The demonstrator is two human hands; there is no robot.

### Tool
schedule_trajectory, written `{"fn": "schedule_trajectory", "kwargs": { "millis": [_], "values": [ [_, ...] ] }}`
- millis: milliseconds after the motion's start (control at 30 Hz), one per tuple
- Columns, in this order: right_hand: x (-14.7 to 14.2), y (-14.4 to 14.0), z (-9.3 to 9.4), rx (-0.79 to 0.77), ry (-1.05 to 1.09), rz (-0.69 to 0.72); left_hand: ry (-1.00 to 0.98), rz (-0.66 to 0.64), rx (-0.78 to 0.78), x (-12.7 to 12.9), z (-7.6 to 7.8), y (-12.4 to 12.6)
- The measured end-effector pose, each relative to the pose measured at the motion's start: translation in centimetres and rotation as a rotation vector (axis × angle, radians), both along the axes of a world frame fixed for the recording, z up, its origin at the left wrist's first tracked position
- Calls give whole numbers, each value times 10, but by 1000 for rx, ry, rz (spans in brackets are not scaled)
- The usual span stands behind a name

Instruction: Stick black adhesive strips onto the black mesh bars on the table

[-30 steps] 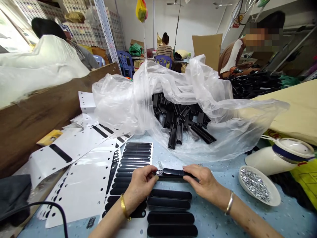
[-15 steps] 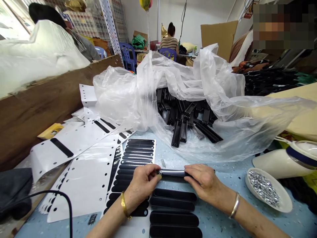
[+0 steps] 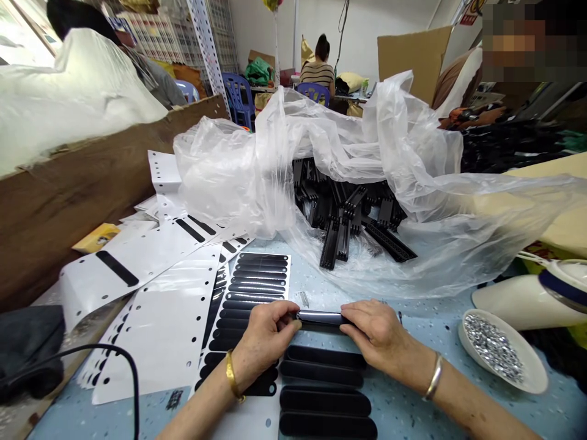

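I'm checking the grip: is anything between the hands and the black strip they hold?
Nothing visible. The left hand and right hand pinch the black strip directly at its two ends, just above the row of finished strips on the table.

I sit in a small assembly workshop: bagged black plastic parts [image 3: 348, 214], sticker sheets [image 3: 156, 318], co-workers at crowded tabletops.
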State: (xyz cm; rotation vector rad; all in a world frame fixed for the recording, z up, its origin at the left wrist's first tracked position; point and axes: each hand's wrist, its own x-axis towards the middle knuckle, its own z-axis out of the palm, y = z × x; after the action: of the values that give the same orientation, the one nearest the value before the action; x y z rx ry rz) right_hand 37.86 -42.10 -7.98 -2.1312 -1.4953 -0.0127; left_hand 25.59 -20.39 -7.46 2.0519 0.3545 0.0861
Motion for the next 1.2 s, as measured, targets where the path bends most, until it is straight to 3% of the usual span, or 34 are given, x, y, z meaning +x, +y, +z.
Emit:
{"fn": "schedule_trajectory", "kwargs": {
  "millis": [1200],
  "values": [
    [-3, 6, 2, -81, -26, -3, -9, -1, 9, 0, 6, -1]
  ]
}}
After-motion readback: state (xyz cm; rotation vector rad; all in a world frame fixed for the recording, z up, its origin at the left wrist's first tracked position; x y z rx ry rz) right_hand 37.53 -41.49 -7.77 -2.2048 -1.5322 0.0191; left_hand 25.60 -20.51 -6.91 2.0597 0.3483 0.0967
